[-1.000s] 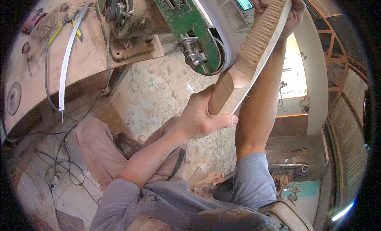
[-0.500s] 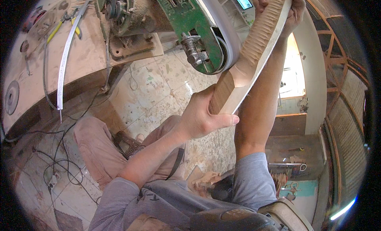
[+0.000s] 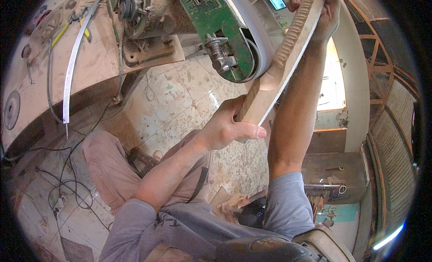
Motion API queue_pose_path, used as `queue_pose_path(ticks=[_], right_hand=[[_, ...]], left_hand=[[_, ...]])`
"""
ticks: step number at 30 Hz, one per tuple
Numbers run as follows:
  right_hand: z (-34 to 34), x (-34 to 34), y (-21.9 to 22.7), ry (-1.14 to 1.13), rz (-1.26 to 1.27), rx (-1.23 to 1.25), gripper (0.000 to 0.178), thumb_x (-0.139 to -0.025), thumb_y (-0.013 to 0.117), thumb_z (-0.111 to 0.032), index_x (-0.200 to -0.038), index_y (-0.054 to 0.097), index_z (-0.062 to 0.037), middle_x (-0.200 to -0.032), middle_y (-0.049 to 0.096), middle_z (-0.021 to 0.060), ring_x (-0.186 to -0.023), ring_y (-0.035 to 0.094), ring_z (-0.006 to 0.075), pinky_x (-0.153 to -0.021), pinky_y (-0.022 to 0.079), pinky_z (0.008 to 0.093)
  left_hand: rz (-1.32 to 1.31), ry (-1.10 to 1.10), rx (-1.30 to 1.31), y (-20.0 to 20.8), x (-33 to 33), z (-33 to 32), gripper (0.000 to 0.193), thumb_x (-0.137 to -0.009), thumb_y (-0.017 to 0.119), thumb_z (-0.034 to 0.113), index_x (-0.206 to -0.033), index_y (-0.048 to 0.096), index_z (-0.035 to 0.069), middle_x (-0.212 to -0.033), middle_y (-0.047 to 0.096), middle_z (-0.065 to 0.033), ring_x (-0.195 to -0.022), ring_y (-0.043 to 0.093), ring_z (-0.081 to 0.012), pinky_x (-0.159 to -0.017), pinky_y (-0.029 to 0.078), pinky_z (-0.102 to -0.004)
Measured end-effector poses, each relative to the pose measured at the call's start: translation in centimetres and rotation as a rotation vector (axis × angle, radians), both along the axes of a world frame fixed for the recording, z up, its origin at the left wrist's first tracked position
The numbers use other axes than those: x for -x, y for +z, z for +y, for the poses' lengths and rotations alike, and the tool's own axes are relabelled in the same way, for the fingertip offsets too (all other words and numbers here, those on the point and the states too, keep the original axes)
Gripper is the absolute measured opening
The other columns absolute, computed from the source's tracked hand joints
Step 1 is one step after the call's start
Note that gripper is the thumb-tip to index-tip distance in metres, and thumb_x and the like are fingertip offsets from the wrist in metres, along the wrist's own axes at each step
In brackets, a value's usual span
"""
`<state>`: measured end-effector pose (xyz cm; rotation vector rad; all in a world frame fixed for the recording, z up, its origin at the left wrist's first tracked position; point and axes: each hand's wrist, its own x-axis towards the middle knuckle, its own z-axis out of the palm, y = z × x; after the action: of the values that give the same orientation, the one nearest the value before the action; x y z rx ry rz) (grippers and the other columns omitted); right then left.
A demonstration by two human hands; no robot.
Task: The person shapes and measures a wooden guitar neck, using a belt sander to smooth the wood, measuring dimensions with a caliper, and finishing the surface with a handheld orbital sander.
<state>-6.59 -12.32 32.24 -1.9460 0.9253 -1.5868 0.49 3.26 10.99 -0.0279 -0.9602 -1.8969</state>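
A long pale wooden piece point(image 3: 281, 70) slants from lower left to upper right, with a row of ridges along one face and a smooth, angled lower end. My left hand point(image 3: 227, 124) grips that lower end, thumb laid over the near side. At the far upper end my right hand point(image 3: 330, 19) is closed around the wood, its arm stretched out. Just left of the ridged face runs the grey belt point(image 3: 258, 34) of a green belt sander point(image 3: 225, 30). Whether wood and belt touch, I cannot tell.
A dusty workbench point(image 3: 36, 100) at left carries yellow-handled pliers point(image 3: 63, 32), a white strip point(image 3: 74, 59) and a grey disc point(image 3: 12, 110). Black cables point(image 3: 67, 172) tangle on the tiled floor point(image 3: 175, 100). A lit screen point(image 3: 275, 0) stands at the back.
The wooden piece has turned about its length, so less of the ridged face shows and more of its side. Both hands have shifted slightly with it and keep their hold.
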Motion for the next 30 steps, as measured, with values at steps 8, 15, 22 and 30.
queue_pose_path(ticks=[8,15,22,30], right_hand=[[0.1,-0.3,0.4,-0.013,0.180,0.013,0.065,-0.101,0.048,-0.027,-0.160,0.028,-0.0100,-0.070,0.053,0.0001,-0.045,0.051,0.0077,-0.037,0.043,0.0198],[0.9,-1.2,-0.1,-0.195,0.325,0.152,0.068,-0.097,0.047,-0.026,-0.160,0.029,-0.0087,-0.070,0.048,-0.0022,-0.048,0.049,0.0065,-0.039,0.041,0.0192],[0.7,-0.2,0.6,-0.356,0.442,0.200,0.069,-0.094,0.051,-0.021,-0.157,0.035,-0.0010,-0.132,0.059,0.0105,-0.091,0.057,0.0103,-0.080,0.044,0.0205],[1.2,-0.1,0.9,-0.853,0.715,0.218,0.067,-0.091,0.056,-0.027,-0.155,0.042,-0.0135,-0.125,0.067,0.0273,-0.117,0.065,0.0382,-0.101,0.048,0.0421]], left_hand=[[0.062,-0.153,-0.033,-0.8,0.9,-0.6,0.057,-0.072,0.077,0.042,-0.107,0.060,0.000,-0.087,0.056,-0.0038,-0.078,0.053,-0.0130,-0.070,0.041,-0.0265],[0.148,-0.264,-0.086,-0.9,1.2,-0.9,0.053,-0.072,0.077,0.038,-0.107,0.061,0.002,-0.084,0.059,-0.0039,-0.073,0.056,-0.0138,-0.066,0.043,-0.0266],[0.372,-0.549,-0.157,-2.6,3.4,-0.8,0.067,-0.071,0.080,0.037,-0.121,0.056,0.000,-0.083,0.060,-0.0078,-0.065,0.055,-0.0183,-0.060,0.045,-0.0317],[0.658,-0.818,-0.100,-2.8,4.1,-1.2,0.059,-0.080,0.072,0.043,-0.117,0.057,-0.001,-0.081,0.060,-0.0080,-0.065,0.058,-0.0187,-0.060,0.048,-0.0330]])
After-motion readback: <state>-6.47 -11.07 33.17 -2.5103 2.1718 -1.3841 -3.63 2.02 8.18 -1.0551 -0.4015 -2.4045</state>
